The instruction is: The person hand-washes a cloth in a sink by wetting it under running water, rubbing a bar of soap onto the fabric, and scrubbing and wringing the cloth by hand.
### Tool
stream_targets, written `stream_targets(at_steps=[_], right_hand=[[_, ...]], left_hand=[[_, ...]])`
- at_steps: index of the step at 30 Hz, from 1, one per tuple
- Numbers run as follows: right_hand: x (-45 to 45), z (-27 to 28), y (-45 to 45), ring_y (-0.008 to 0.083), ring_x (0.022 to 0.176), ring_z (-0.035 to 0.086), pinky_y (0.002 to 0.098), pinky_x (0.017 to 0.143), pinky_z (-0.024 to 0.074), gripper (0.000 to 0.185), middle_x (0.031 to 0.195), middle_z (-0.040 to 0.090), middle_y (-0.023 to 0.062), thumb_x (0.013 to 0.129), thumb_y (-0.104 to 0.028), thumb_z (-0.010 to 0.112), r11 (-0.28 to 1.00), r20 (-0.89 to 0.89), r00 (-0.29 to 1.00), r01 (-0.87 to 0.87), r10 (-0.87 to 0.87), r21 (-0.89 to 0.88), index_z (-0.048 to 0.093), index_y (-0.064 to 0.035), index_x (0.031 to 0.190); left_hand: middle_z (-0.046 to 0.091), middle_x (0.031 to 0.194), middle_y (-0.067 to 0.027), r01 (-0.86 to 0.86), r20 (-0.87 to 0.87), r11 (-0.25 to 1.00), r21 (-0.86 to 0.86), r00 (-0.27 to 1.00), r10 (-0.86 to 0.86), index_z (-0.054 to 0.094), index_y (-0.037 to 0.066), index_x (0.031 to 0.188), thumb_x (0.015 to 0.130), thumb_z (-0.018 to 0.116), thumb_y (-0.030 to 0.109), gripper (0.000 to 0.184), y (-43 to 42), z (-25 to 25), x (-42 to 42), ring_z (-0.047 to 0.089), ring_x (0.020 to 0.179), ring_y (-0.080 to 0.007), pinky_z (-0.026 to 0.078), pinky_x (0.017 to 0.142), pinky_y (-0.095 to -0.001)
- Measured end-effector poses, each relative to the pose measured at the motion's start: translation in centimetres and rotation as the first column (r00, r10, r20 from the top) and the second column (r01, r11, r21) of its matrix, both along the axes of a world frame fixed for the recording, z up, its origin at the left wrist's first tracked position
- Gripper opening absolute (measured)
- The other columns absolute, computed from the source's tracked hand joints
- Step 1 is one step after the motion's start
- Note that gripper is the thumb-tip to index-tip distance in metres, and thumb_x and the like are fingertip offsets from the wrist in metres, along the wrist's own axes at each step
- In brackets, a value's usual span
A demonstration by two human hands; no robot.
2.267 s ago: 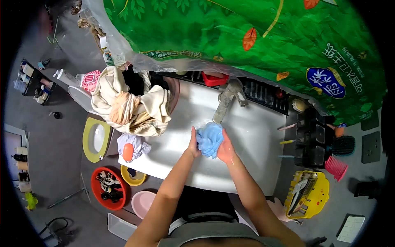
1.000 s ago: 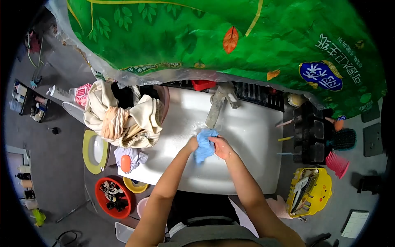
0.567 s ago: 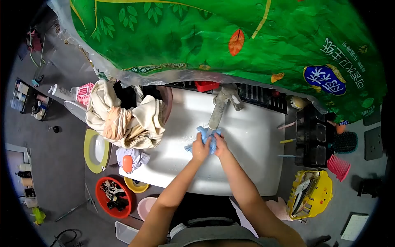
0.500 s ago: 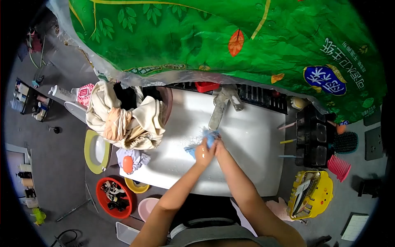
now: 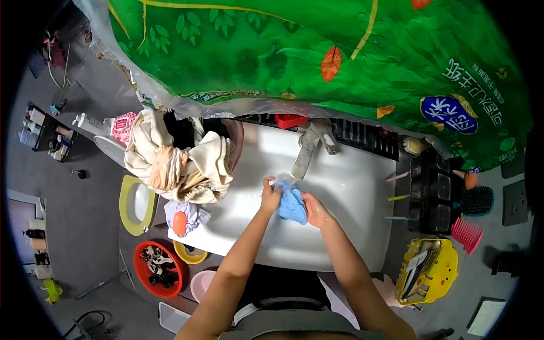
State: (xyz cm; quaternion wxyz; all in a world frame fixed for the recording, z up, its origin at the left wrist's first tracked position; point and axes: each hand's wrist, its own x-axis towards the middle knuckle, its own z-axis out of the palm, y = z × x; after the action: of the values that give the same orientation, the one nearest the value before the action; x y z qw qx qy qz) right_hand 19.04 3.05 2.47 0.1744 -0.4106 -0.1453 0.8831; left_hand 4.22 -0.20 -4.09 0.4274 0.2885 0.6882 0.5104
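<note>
A wet light-blue cloth [image 5: 292,205] hangs bunched between my two hands above the white sink [image 5: 362,198]. My left hand [image 5: 271,196] grips its left edge, fingers curled. On the other side my right hand [image 5: 317,211] pinches the right edge, thumb and fingers partly hidden by the fabric. Just above the cloth is the spout of the metal faucet [image 5: 306,156]; whether water is running I cannot make out clearly.
Cream clothes [image 5: 181,164] are heaped left of the sink, with an orange soap bar [image 5: 179,223] on a lilac cloth [image 5: 194,216] below. A red basin [image 5: 179,277] and yellow basket [image 5: 445,272] flank me. A green plastic package [image 5: 255,56] overhangs the back.
My hands, pressed together around the bunched cloth half a second ago, have moved apart. The cloth is now spread wider between them, slightly nearer to me. The view has shifted a little.
</note>
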Motion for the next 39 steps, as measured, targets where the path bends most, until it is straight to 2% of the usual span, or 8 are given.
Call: stream_targets(at_steps=[4, 8, 16, 22, 28, 32, 36, 39], right_hand=[[0.3, 1.1, 0.2, 0.0171, 0.084, 0.057, 0.0296, 0.075, 0.0464, 0.028, 0.094, 0.057, 0.0059, 0.076, -0.007, 0.047, 0.971, -0.025, 0.989, -0.138, 0.146, 0.196, 0.049, -0.0036, 0.104], [2.2, 0.0, 2.5, 0.0162, 0.081, 0.057, 0.0275, 0.07, 0.0468, 0.03, 0.091, 0.058, 0.0072, 0.072, 0.0, 0.055, 0.87, 0.293, 0.951, -0.225, 0.098, 0.438, 0.052, -0.0009, 0.102], [3.2, -1.2, 3.5, 0.014, 0.078, 0.055, 0.0267, 0.075, 0.042, 0.038, 0.087, 0.059, 0.005, 0.066, -0.023, 0.069, 0.481, 0.681, 0.54, -0.823, 0.495, 0.303, 0.057, -0.0016, 0.095], [2.1, -1.1, 1.3, 0.0166, 0.094, 0.052, 0.0315, 0.084, 0.0408, 0.035, 0.098, 0.057, 0.0061, 0.073, -0.011, 0.06, 0.978, 0.009, 1.0, -0.011, 0.009, 0.207, 0.052, -0.0015, 0.106], [1.4, -0.4, 0.4, 0.017, 0.094, 0.054, 0.0307, 0.08, 0.0446, 0.052, 0.11, 0.051, 0.0047, 0.078, -0.01, 0.058, 0.984, 0.001, 1.0, 0.007, -0.008, 0.178, 0.035, -0.0087, 0.125], [0.6, 0.9, 0.5, 0.0158, 0.097, 0.052, 0.0296, 0.081, 0.0441, 0.047, 0.109, 0.051, 0.0048, 0.081, -0.009, 0.053, 0.985, -0.04, 0.992, -0.113, 0.119, 0.133, 0.035, -0.0076, 0.124], [0.2, 1.7, 2.5, 0.0173, 0.093, 0.054, 0.0309, 0.078, 0.0459, 0.044, 0.104, 0.053, 0.0087, 0.077, -0.008, 0.058, 0.946, 0.121, 0.969, -0.236, 0.214, 0.222, 0.041, -0.0058, 0.117], [0.9, 0.8, 4.1, 0.0175, 0.086, 0.056, 0.0292, 0.073, 0.0465, 0.047, 0.098, 0.054, 0.0102, 0.071, -0.01, 0.065, 0.921, 0.326, 0.944, -0.167, 0.047, 0.351, 0.044, -0.0022, 0.112]], left_hand=[[0.055, 0.102, -0.0116, 0.45, 0.744, 0.891, 0.059, 0.575, -0.34, 0.039, 0.006, 0.12, 0.083, 0.045, 0.044, 0.054, 1.2, 1.2, -0.8, 0.049, 0.097, -0.017, 0.034, 0.089, -0.0289], [0.058, 0.099, -0.0071, 0.679, 0.401, 0.728, -0.096, 0.696, -0.596, 0.049, 0.002, 0.113, 0.08, 0.057, 0.034, 0.047, -0.2, 3.9, -1.5, 0.055, 0.084, -0.0118, 0.043, 0.077, -0.025], [0.058, 0.094, -0.0066, 0.16, 0.723, 0.987, 0.028, 0.679, -0.131, 0.051, 0.002, 0.107, 0.083, 0.053, 0.03, 0.037, -1.5, 2.5, -3.1, 0.057, 0.085, -0.0156, 0.045, 0.077, -0.0287], [0.057, 0.095, -0.0081, 0.157, 0.582, 0.987, 0.038, 0.799, -0.15, 0.049, 0.002, 0.107, 0.086, 0.049, 0.027, 0.032, -1.9, 1.7, -3.7, 0.055, 0.088, -0.0157, 0.045, 0.076, -0.0288], [0.057, 0.086, -0.0035, 0.314, -0.205, 0.925, -0.215, 0.911, -0.357, 0.052, 0.008, 0.099, 0.076, 0.045, 0.006, 0.024, -0.8, 0.7, -3.7, 0.054, 0.081, -0.0166, 0.042, 0.072, -0.0287], [0.052, 0.106, -0.0088, 0.359, 0.086, 0.909, 0.21, 0.92, -0.383, 0.045, 0.005, 0.113, 0.08, 0.041, 0.018, 0.036, 0.7, 1.5, -2.6, 0.05, 0.097, -0.0201, 0.039, 0.083, -0.0307], [0.043, 0.122, -0.0116, 0.551, 0.75, 0.828, 0.108, 0.501, -0.431, 0.031, 0.004, 0.128, 0.086, 0.036, 0.047, 0.06, 0.4, 2.9, -1.2, 0.04, 0.112, -0.0196, 0.031, 0.095, -0.029], [0.046, 0.118, -0.0095, 0.468, 0.719, 0.869, 0.159, 0.549, -0.427, 0.035, 0.005, 0.123, 0.087, 0.039, 0.04, 0.051, -0.3, 3.1, 0.0, 0.047, 0.105, -0.0205, 0.037, 0.092, -0.033]])
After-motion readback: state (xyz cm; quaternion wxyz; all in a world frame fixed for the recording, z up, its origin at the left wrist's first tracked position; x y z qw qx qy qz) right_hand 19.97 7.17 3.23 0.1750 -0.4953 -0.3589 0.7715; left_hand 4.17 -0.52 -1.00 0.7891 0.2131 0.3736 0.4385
